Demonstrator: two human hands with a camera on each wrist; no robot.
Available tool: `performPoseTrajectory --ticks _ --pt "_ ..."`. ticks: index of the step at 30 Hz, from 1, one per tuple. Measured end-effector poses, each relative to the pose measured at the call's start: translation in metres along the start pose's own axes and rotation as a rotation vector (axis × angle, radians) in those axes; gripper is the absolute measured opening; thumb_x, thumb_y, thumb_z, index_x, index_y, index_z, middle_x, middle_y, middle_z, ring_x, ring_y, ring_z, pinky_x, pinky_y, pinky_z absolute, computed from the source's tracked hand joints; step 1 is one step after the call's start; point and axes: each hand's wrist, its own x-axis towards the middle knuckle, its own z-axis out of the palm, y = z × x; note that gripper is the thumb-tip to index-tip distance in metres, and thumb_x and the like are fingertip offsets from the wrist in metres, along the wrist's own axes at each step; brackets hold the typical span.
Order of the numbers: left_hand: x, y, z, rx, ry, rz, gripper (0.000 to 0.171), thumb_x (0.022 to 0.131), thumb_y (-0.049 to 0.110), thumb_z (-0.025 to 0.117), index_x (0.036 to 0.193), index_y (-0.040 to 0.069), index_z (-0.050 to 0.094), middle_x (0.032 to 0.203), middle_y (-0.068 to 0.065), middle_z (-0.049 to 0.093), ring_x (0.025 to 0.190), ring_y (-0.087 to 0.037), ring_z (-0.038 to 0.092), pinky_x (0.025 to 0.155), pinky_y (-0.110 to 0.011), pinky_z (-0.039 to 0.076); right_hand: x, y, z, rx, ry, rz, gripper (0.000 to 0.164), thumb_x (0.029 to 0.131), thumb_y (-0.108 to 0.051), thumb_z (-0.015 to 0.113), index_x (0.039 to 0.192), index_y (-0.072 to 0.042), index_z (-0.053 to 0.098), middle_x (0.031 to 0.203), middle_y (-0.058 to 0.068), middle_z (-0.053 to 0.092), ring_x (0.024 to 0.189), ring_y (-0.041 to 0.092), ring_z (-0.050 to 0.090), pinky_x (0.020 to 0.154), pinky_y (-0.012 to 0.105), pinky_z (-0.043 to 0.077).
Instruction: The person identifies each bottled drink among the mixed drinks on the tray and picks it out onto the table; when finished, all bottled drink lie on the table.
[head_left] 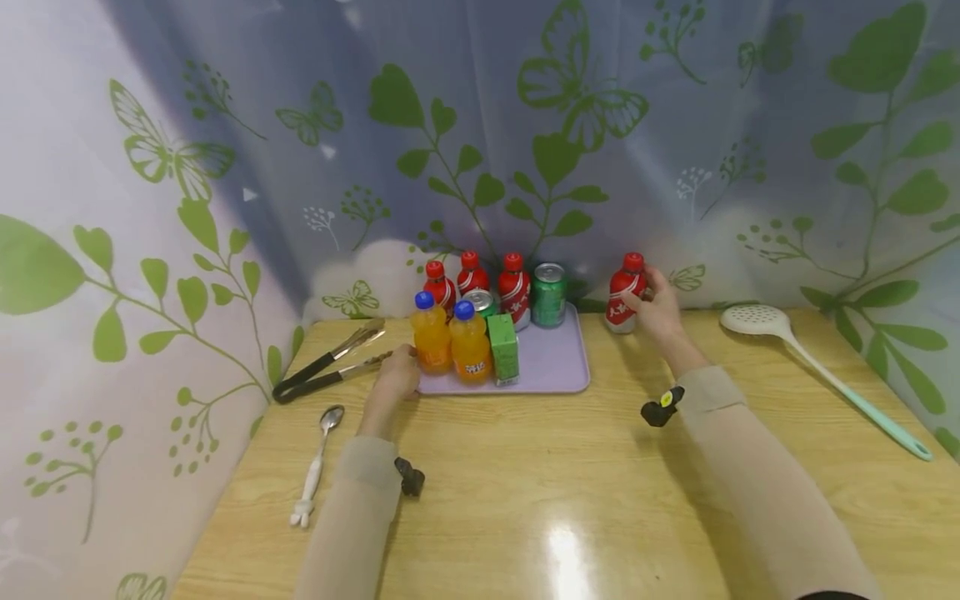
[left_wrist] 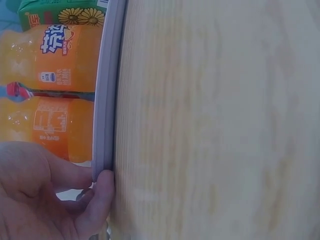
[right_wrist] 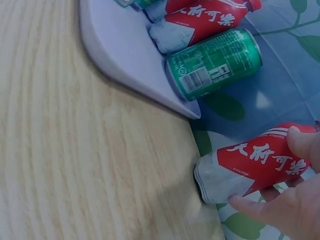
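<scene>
My right hand grips a red-labelled cola bottle, which stands upright at the table's back edge, to the right of the lilac tray. In the right wrist view the thumb and fingers curl round the bottle's label. At the tray's near left corner, my left hand pinches the rim between thumb and fingers. On the tray stand two orange soda bottles with blue caps, a green drink carton, several red cola bottles and a green can. A second green can is partly hidden behind the orange bottles.
Black-handled tongs lie left of the tray, with a white-handled spoon nearer the front. Far to the right rests a slotted skimmer with a mint handle. A patterned curtain hangs directly behind the table.
</scene>
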Motion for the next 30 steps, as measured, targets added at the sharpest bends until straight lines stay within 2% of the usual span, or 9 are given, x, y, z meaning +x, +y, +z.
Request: performPoseTrajectory --ticks 4,7,11,13,15,18,21,24,30 --pt "0.000 0.001 0.002 0.008 -0.009 0.002 0.047 0.106 0.007 0.040 0.151 -0.002 0.045 0.152 -0.035 0.050 0.127 -0.047 0.061 0.067 -0.031 0.067 -0.007 -0.003 -0.002 -0.021 0.029 0.009 0.071 0.105 -0.008 0.059 0.166 -0.005 0.024 0.170 0.024 0.033 0.156 0.041 0.034 0.133 0.055 0.033" --pt "-0.001 0.000 0.003 0.020 -0.013 -0.006 0.047 0.107 0.010 0.040 0.152 -0.002 0.046 0.152 -0.034 0.050 0.128 -0.047 0.061 0.068 -0.032 0.067 -0.015 -0.012 0.001 -0.031 0.154 -0.020 0.071 0.103 -0.017 0.065 0.164 -0.009 0.028 0.166 0.021 0.036 0.153 0.038 0.035 0.131 0.053 0.035" --pt "-0.001 -0.001 0.002 0.031 -0.002 -0.002 0.047 0.105 0.008 0.042 0.151 -0.002 0.046 0.151 -0.033 0.052 0.118 -0.045 0.067 0.069 -0.033 0.067 -0.021 -0.030 0.016 -0.063 0.375 -0.228 0.062 0.097 -0.019 0.072 0.150 -0.005 0.043 0.143 0.020 0.047 0.135 0.035 0.047 0.119 0.050 0.043" --pt "-0.001 -0.001 0.001 0.039 0.006 0.009 0.047 0.104 0.007 0.044 0.150 -0.003 0.046 0.149 -0.033 0.054 0.109 -0.043 0.071 0.068 -0.033 0.067 -0.022 -0.040 0.027 -0.115 0.405 -0.353 0.059 0.095 -0.016 0.074 0.145 -0.003 0.047 0.132 0.022 0.049 0.124 0.038 0.050 0.108 0.049 0.047" --pt "0.000 -0.001 0.002 0.049 0.009 0.016 0.046 0.104 0.007 0.044 0.149 -0.003 0.047 0.149 -0.033 0.055 0.105 -0.042 0.072 0.070 -0.034 0.067 -0.023 -0.047 0.040 -0.184 0.375 -0.451 0.058 0.093 -0.015 0.075 0.144 -0.001 0.050 0.130 0.023 0.051 0.120 0.040 0.051 0.103 0.048 0.047" --pt "0.001 -0.002 0.001 0.066 0.018 0.025 0.046 0.104 0.007 0.045 0.149 -0.003 0.047 0.148 -0.032 0.057 0.110 -0.043 0.071 0.079 -0.039 0.067 -0.020 -0.052 0.062 -0.304 0.284 -0.514 0.061 0.092 -0.016 0.077 0.146 -0.002 0.051 0.134 0.024 0.052 0.125 0.041 0.051 0.105 0.050 0.047" --pt "0.001 -0.002 0.002 0.104 0.031 0.028 0.047 0.101 0.006 0.046 0.147 -0.003 0.048 0.145 -0.031 0.059 0.123 -0.045 0.065 0.096 -0.046 0.064 -0.014 -0.051 0.082 -0.397 0.182 -0.501 0.064 0.094 -0.021 0.078 0.150 -0.005 0.050 0.142 0.023 0.049 0.134 0.039 0.049 0.112 0.055 0.046" --pt "-0.001 -0.001 0.003 0.131 0.039 0.028 0.049 0.098 0.005 0.048 0.146 -0.003 0.049 0.143 -0.030 0.061 0.131 -0.046 0.061 0.109 -0.052 0.057 -0.009 -0.049 0.098 -0.486 0.096 -0.463 0.068 0.095 -0.029 0.078 0.153 -0.011 0.048 0.150 0.021 0.045 0.140 0.040 0.045 0.111 0.059 0.048" --pt "-0.001 0.001 0.002 0.138 0.046 0.030 0.048 0.098 0.005 0.047 0.145 -0.003 0.050 0.143 -0.029 0.061 0.132 -0.045 0.060 0.112 -0.054 0.055 0.004 -0.047 0.120 -0.664 0.003 -0.481 0.075 0.093 -0.040 0.077 0.157 -0.013 0.048 0.160 0.021 0.040 0.148 0.044 0.037 0.122 0.062 0.042"
